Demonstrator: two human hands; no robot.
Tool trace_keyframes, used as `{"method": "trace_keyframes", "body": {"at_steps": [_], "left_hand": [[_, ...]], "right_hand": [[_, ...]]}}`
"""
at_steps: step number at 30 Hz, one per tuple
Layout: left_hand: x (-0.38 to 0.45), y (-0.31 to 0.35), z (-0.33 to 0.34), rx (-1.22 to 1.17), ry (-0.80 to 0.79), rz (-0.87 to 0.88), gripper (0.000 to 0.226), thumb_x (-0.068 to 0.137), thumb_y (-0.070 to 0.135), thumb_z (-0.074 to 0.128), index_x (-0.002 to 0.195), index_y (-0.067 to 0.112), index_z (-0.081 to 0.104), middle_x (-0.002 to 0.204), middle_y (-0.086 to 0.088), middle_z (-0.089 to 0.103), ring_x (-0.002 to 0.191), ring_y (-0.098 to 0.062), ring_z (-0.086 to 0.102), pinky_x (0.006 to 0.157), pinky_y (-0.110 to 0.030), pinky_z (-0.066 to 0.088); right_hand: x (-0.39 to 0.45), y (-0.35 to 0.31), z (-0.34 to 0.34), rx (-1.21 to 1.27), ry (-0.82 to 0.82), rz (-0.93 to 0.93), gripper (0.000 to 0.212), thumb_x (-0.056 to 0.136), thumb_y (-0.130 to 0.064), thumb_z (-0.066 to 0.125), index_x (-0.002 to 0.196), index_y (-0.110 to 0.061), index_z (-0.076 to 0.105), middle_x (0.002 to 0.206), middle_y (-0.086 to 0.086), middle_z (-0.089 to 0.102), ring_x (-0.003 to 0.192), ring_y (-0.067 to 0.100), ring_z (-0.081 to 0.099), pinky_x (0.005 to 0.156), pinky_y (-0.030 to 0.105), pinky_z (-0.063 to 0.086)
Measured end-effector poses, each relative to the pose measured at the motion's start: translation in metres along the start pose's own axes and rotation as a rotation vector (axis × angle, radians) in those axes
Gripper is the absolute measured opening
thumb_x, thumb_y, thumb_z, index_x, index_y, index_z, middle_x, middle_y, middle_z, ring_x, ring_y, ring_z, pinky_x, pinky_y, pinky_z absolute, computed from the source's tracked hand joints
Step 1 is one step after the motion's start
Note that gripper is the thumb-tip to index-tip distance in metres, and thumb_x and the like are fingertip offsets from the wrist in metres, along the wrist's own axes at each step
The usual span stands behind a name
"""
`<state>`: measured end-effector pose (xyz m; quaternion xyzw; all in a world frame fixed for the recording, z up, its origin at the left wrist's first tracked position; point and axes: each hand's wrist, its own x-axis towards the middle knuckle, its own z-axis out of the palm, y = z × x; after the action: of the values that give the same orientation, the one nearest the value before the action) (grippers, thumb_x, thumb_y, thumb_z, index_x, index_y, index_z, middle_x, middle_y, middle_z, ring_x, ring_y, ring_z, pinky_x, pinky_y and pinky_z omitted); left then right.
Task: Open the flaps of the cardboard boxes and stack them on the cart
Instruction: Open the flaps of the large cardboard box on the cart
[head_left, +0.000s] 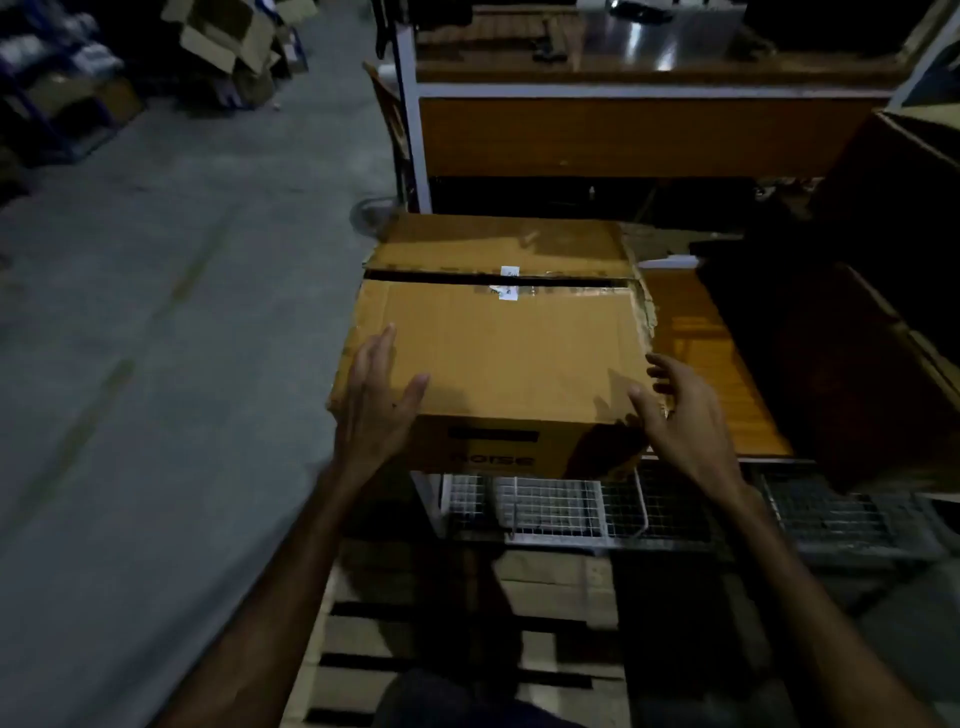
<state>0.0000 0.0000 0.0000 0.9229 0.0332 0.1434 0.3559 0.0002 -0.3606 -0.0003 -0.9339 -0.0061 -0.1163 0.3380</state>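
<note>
Between both hands sits a closed cardboard box (498, 343), its two top flaps meeting along a dark seam with small white labels. At seven o'clock of the box, the left hand (376, 400) hovers with straight, spread fingers over the near left corner, its grip open. At five o'clock, the right hand (680, 415) reaches the near right corner, fingers loosely spread, holding nothing. An orange worktop (696, 353) carries the box, with wire baskets (550, 506) below.

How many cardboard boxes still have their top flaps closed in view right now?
1: the cardboard box on the wooden surface, between the left hand and right hand. Dark areas may hide others.
</note>
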Motion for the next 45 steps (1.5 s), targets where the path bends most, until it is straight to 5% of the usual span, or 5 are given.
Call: {"method": "trace_keyframes", "body": {"at_steps": [19,29,37,42,45], "left_hand": [[0.056,-0.080,0.010,0.016,-0.119,-0.113,0.088,0.088,0.064,0.047,0.163,0.024,0.024,0.170,-0.011,0.025,0.152,-0.034,0.027,0.119,-0.057,0.028],[0.054,-0.055,-0.018,-0.501,0.065,-0.163,0.098,0.079,0.069,0.060,0.162,0.026,0.029,0.164,-0.005,0.039,0.145,-0.021,0.040,0.117,-0.053,0.038],[0.042,-0.035,-0.063,-0.628,0.181,-0.140,0.089,0.089,0.064,0.060,0.164,0.029,0.028,0.166,-0.006,0.036,0.147,-0.019,0.039,0.118,-0.041,0.037],[0.009,-0.022,-0.097,-0.544,0.210,-0.072,0.070,0.090,0.059,0.067,0.151,0.029,0.048,0.135,-0.002,0.066,0.119,-0.018,0.064,0.098,-0.041,0.055],[-0.020,-0.020,-0.116,-0.465,0.241,0.003,0.041,0.092,0.045,0.073,0.126,0.024,0.062,0.115,0.002,0.071,0.106,-0.019,0.069,0.091,-0.046,0.060]], "right_hand": [[0.041,-0.002,0.053,-0.107,-0.099,0.437,0.089,0.093,-0.059,0.066,0.162,-0.021,0.025,0.155,0.021,0.044,0.137,0.043,0.048,0.104,0.058,0.050],[0.063,-0.033,0.006,0.647,0.071,0.575,0.038,0.100,-0.050,0.056,0.128,-0.026,0.063,0.124,0.003,0.065,0.116,0.025,0.060,0.077,0.036,0.047],[0.038,-0.036,-0.041,0.866,0.175,0.559,0.020,0.097,-0.052,0.058,0.096,-0.034,0.068,0.091,-0.005,0.063,0.093,0.021,0.061,0.091,0.045,0.049],[-0.005,-0.022,-0.062,0.794,0.150,0.399,0.035,0.100,-0.035,0.066,0.132,-0.021,0.066,0.124,0.002,0.072,0.112,0.021,0.070,0.092,0.042,0.055],[-0.031,-0.019,-0.071,0.696,0.123,0.305,0.021,0.098,-0.019,0.070,0.118,-0.020,0.069,0.119,0.002,0.071,0.111,0.019,0.068,0.096,0.047,0.055]]}}
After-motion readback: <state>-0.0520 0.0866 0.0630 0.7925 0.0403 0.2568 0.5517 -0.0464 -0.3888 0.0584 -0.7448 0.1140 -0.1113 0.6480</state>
